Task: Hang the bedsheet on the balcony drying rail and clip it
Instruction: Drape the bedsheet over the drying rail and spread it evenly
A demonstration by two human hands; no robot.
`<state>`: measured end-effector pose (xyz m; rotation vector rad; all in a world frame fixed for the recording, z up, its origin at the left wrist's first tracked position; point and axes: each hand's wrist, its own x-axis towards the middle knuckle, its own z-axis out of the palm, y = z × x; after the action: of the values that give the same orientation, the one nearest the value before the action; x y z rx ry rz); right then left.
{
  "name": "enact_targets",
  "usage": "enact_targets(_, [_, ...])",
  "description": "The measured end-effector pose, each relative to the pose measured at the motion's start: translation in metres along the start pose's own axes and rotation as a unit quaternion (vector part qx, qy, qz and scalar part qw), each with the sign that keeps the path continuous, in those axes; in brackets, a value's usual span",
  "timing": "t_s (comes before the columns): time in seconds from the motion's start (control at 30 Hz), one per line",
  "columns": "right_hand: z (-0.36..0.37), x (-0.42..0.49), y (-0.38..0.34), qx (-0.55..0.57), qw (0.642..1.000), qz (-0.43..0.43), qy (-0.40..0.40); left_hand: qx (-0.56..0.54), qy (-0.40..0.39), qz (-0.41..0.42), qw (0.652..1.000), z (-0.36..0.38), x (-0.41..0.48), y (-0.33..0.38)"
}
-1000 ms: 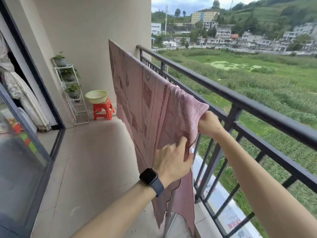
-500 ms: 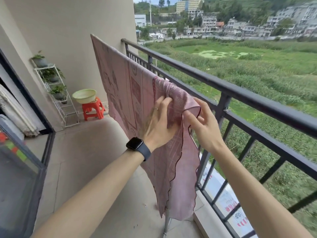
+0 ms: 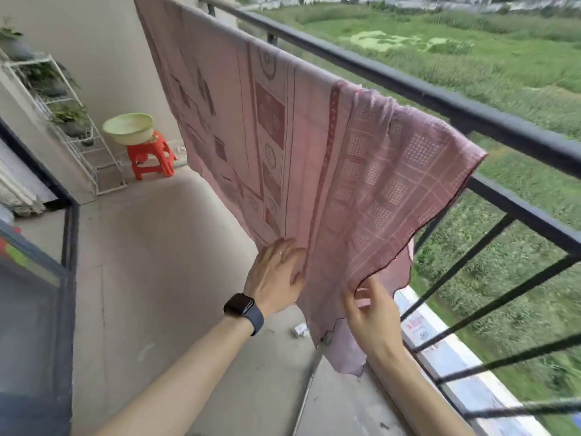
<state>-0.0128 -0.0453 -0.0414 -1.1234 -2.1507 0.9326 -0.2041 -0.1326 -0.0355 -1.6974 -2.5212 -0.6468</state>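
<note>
A pink patterned bedsheet (image 3: 276, 127) hangs draped over a rail that runs just inside the dark balcony railing (image 3: 440, 102); the rail itself is hidden under the cloth. The near end of the sheet is bunched and folded over (image 3: 402, 171). My left hand (image 3: 273, 278), wearing a dark watch, rests flat against the sheet's lower part with straight fingers. My right hand (image 3: 374, 319) is at the lower corner and pinches the sheet's edge between thumb and fingers. No clip is in view.
A thin metal pole (image 3: 306, 391) slants down to the floor below the sheet. A red stool (image 3: 151, 158) carries a green basin (image 3: 129, 127) by the far wall, next to a white plant shelf (image 3: 78, 121). A glass door frame (image 3: 67, 247) lines the left side.
Both hands have moved down from the folded top of the sheet to its lower part. The camera has tilted downward, and the near end hangs spread wider.
</note>
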Motion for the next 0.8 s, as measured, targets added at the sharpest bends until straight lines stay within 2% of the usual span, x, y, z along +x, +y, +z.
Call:
enact_targets(0.1, [0.038, -0.01, -0.016, -0.097, 0.991, -0.005, -0.097, 0.015, -0.087, -0.046, 0.995, 0.002, -0.024, -0.044])
enact_targets(0.2, [0.019, -0.014, -0.056, -0.205, 0.964, 0.062, -0.159, 0.014, -0.152, -0.077, 0.985, -0.035, -0.035, -0.043])
enact_targets(0.27, [0.046, -0.013, -0.08, -0.228, 0.948, 0.065, -0.214, 0.018, -0.169, -0.101, 0.98, -0.047, -0.041, -0.08])
enact_targets(0.33, [0.079, -0.009, -0.102, -0.207, 0.944, 0.018, -0.257, 0.022, -0.176, -0.126, 0.976, -0.065, -0.041, -0.118])
enact_targets(0.53, [0.152, 0.053, -0.175, -0.178, 0.942, -0.114, -0.259, 0.016, -0.121, -0.176, 0.977, -0.13, -0.008, -0.207])
enact_targets(0.8, [0.19, 0.183, -0.245, -0.182, 0.938, -0.171, -0.24, 0.02, -0.088, -0.215, 0.972, -0.165, 0.089, -0.286])
